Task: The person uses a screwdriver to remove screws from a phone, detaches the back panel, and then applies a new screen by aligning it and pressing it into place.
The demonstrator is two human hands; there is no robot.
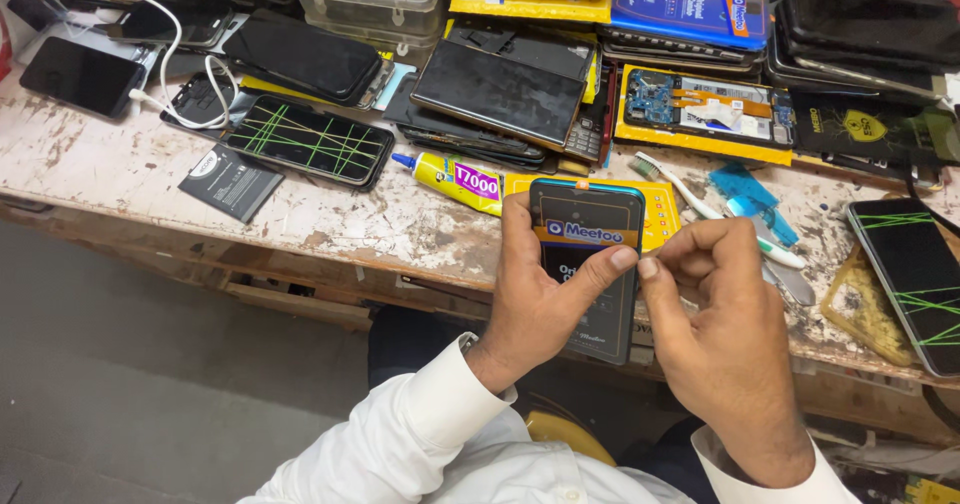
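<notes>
The left hand grips a dark flat phone with a teal rim, standing upright. The right hand pinches its fingers together at the phone's right edge

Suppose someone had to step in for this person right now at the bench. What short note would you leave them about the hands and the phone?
Left hand: grips the smartphone upright over the bench edge, thumb across its dark screen film.
Right hand: fingertips pinched at the phone's right edge, apparently on a thin film or tab; too small to be sure.
Nearby on the workbench: yellow glue tube, toothbrush, blue film scraps, two phones wrapped in green bands, left and right, plus stacked phones and parts behind.
Done: the phone is in hand with the protective film on its screen.
Left: the film is not yet off.
</notes>
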